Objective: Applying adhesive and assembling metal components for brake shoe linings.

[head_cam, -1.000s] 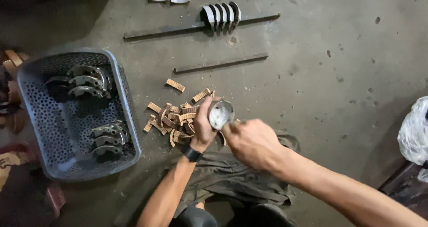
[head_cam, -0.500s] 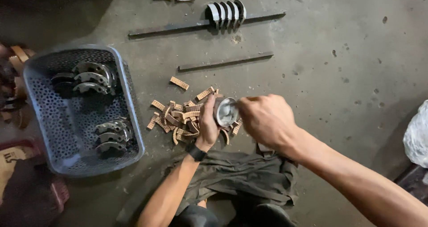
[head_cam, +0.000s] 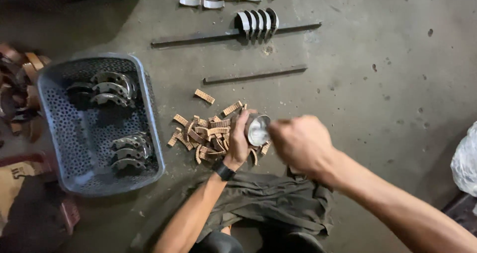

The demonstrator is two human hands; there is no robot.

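Our left hand [head_cam: 239, 141] grips a curved metal shoe [head_cam: 258, 130] over the heap of tan strips [head_cam: 208, 134], beside the blue basket [head_cam: 149, 109]. Our right hand [head_cam: 300, 144] is a closed fist against the shoe; what it pinches we cannot tell. We judge a loose grip could drop the shoe and scatter the heap.
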